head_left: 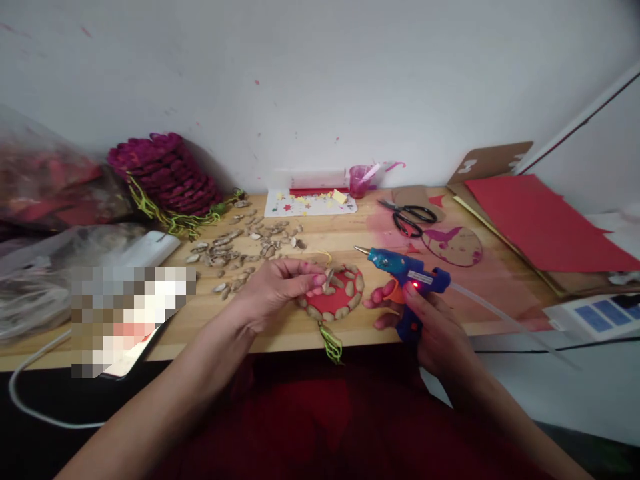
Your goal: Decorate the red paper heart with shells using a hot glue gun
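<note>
Between the fingertips of my left hand (283, 287) is a pinched peanut shell (328, 280), held just above a red disc (336, 301). Peanut shells ring the disc's edge, and a few more lie on its face. A green tassel (331, 343) hangs from its near side over the table edge. My right hand (430, 320) grips a blue glue gun (400, 263) by its handle, with fingers by the orange trigger. The gun's metal nozzle points left, its red light is lit, and a clear glue stick (500, 317) sticks out of the back.
Loose peanut shells (225, 250) are scattered left of the disc. Black-handled scissors (410, 217) and a cardboard circle (453, 247) lie behind the gun. Red sheets (545, 223) and a power strip (597, 319) are at right; a purple woven bundle (160, 170) and plastic bags (65, 267) at left.
</note>
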`<state>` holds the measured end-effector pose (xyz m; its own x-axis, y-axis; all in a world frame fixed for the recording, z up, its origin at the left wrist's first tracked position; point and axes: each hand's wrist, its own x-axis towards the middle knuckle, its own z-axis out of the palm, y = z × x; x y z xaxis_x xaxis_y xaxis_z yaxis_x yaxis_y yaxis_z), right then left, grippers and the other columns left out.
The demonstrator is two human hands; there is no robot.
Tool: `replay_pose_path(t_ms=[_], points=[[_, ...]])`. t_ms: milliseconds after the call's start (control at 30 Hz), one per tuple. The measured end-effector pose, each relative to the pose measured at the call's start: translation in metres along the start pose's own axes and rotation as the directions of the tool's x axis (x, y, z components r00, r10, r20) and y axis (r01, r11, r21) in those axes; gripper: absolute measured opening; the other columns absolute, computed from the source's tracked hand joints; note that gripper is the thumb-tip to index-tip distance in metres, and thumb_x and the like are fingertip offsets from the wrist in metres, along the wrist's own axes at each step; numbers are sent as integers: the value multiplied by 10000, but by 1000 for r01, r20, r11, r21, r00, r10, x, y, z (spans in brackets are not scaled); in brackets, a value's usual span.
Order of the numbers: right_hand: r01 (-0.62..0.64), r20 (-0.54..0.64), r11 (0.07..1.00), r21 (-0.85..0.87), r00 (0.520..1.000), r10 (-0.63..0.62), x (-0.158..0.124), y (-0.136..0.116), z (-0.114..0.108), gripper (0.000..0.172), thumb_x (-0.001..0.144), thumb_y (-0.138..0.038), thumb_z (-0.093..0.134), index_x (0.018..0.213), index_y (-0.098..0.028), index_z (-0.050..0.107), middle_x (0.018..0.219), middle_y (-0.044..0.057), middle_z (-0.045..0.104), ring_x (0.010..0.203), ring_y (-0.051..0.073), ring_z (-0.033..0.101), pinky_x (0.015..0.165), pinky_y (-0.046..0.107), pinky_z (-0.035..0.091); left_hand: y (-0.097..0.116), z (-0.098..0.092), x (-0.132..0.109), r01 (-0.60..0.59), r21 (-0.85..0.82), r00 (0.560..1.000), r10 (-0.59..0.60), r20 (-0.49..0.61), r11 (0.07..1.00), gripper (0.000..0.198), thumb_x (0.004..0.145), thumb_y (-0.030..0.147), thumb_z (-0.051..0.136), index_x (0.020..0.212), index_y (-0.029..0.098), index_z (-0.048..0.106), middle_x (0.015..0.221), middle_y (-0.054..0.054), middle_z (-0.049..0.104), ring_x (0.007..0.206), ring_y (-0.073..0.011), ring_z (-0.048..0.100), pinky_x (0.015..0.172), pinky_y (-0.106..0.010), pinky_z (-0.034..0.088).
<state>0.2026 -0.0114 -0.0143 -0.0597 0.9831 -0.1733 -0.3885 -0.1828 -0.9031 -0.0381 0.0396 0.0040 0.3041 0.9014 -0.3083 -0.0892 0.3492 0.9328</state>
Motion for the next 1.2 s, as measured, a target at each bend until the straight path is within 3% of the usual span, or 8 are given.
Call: replay_pose_path(t_ms=[100, 267, 633, 1200], points=[[70, 141, 995, -74, 988, -59, -13, -14, 8, 225, 917, -430, 655, 929, -217, 729, 944, 76, 718, 725, 173, 692, 493, 243, 546, -3, -4, -2, 77, -278, 996, -60, 67, 958, 341, 567, 339, 948, 740, 126, 746, 613, -15, 670, 543, -67, 564, 530, -153, 436], [149, 281, 955, -255, 957, -74, -26, -19, 17, 229, 991, -414, 551, 1012, -228, 682, 869, 42, 716, 501, 90, 577, 461, 239, 485, -9, -7, -6, 62, -396, 993, -18, 113, 916, 273, 642, 289, 923, 743, 111, 741, 617, -27, 673, 544, -69, 577, 522, -143, 454], [206, 276, 809, -551, 960, -56, -34, -15, 26, 308, 1013, -468, 468, 951, -205, 616, 717, 29, 692, 521, 111, 545, 471, 255, 421, -12, -12, -13, 22, -426, 994, 27, 108, 905, 227, 669, 257, 906, 767, 122, 753, 631, -35, 688, 566, -77, 591, 525, -144, 458], [201, 264, 768, -608, 964, -43, -34, -7, 26, 310, 1018, -470, 452, 894, -226, 598, 718, 23, 663, 566, 132, 550, 475, 262, 414, -17, -17, -14, 5, -432, 994, 44, 102, 902, 228, 682, 252, 896, 806, 116, 761, 650, -25, 691, 570, -69, 595, 530, -139, 456]])
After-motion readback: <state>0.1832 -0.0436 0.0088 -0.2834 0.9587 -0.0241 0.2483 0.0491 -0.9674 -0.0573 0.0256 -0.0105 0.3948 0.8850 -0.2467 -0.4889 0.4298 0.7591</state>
